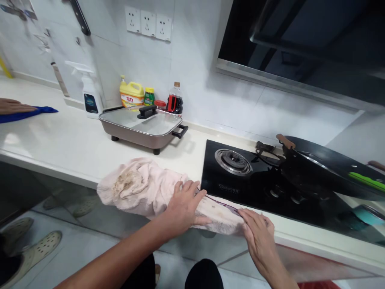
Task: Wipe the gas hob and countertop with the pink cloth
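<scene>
A pale pink plush cloth (pixel 159 180) with brown stains at its left end lies bunched along the counter's front edge and hangs partly over it. My left hand (pixel 184 206) rests palm down on its middle, fingers spread and thumb apart. At the cloth's narrower right end, my right hand (pixel 259 233) has its fingers and thumb closed on the edge. Between my hands the cloth is drawn out into a strip with a dark purplish trim, just in front of the black gas stove (pixel 228 176). My right palm is hidden.
A lidded electric pan (pixel 141 136) stands behind the cloth, with bottles behind it. A spray bottle (pixel 90 96) is farther left. Another person's hand (pixel 15 106) holds a blue cloth (pixel 30 114). A large black wok (pixel 319 168) sits at the right under the range hood (pixel 300 44).
</scene>
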`<state>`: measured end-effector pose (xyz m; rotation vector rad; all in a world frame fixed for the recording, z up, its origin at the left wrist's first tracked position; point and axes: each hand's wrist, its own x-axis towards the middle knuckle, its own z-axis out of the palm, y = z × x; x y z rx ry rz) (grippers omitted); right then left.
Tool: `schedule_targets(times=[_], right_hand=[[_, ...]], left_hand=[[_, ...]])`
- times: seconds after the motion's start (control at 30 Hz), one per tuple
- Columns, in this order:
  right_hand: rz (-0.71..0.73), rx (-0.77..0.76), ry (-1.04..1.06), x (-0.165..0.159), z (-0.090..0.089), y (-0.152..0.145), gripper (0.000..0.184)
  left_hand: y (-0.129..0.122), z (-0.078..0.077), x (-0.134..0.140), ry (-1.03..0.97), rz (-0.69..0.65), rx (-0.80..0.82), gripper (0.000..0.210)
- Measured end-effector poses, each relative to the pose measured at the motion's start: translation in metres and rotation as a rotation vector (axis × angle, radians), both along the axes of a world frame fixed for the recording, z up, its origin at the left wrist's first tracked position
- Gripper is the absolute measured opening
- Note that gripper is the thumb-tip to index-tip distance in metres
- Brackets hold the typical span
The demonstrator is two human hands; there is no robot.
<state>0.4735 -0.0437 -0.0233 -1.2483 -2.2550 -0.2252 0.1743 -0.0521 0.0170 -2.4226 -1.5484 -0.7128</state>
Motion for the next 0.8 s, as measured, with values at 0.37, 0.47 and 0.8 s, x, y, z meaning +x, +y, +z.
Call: schedule_targets(times=[0.37, 0.47, 0.8], right_hand=[[-0.096, -0.002, -0.205, -0.022, 0.028, 0.014, 0.034], [-0.088, 0.041, -0.232, -0.021, 0.026, 0.018, 0.034], [-0.147, -0.004, -0.192, -0.004, 0.021, 0.023, 0.038]], left_hand=[[-0.001, 0.005, 0.065, 0.071, -0.005, -0.074, 0.073], [0.001, 0.000, 0.064, 0.067, 0.005, -0.054, 0.075], [0.006, 0.009, 0.085, 0.164, 0.031, -0.087, 0.078]])
